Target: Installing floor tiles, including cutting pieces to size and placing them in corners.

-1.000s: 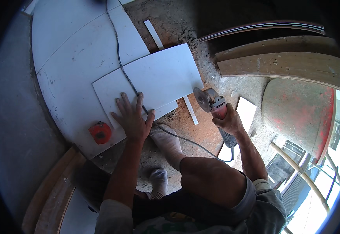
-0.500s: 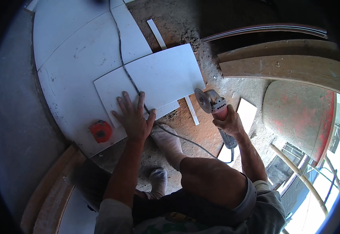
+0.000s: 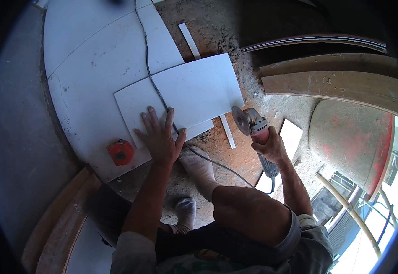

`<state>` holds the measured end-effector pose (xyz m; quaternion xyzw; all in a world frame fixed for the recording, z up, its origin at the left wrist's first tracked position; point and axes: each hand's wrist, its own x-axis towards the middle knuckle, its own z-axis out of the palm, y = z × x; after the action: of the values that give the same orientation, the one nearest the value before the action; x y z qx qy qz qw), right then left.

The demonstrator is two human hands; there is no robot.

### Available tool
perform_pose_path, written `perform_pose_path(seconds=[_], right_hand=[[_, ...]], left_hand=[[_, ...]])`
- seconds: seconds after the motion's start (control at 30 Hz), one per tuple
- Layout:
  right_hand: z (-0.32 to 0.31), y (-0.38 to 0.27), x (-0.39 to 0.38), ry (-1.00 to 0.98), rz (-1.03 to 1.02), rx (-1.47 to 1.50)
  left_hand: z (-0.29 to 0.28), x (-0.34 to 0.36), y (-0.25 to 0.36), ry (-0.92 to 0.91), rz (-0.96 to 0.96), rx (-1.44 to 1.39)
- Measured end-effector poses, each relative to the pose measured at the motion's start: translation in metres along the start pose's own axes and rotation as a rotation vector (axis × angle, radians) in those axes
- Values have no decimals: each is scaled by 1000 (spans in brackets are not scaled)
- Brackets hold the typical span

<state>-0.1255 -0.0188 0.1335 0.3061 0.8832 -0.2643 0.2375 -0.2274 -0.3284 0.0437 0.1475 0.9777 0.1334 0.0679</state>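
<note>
My right hand [image 3: 270, 147] is wrapped round the red and black body of an angle grinder [image 3: 259, 130]. Its disc stands close to the lower right corner of a white board [image 3: 194, 86]; whether they touch I cannot tell. Fingers spread, my left hand [image 3: 160, 137] lies flat on the left part of that board. A black power cord [image 3: 149, 68] runs across the board, passes by my left fingers and thumb, and curves on to the grinder's rear end. Left of my left hand, a red tape measure [image 3: 120, 152] rests on the larger white sheet [image 3: 85, 91] beneath.
Thin white strips [image 3: 189, 41] stick out from under the board. A white offcut [image 3: 288, 140] lies behind the grinder. Wooden planks [image 3: 331, 83] and a worn red and grey rounded container [image 3: 347, 141] stand at the right. More planks [image 3: 66, 219] lie lower left. My socked foot [image 3: 199, 165] is beside the board.
The whole view has shifted slightly, so the scene sits a little further right and lower. Both hands, the grinder and the board keep nearly the same places relative to each other.
</note>
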Motion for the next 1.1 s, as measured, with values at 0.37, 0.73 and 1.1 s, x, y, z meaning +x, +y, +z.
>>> perform_pose_path(seconds=[0.37, 0.73, 1.1], right_hand=[[1, 1, 0, 4, -21, -2], [1, -3, 1, 21, -23, -10], [-1, -14, 3, 25, 19, 24]], left_hand=[[2, 0, -1, -4, -7, 9], [3, -2, -2, 43, 24, 1], [3, -2, -2, 35, 3, -32]])
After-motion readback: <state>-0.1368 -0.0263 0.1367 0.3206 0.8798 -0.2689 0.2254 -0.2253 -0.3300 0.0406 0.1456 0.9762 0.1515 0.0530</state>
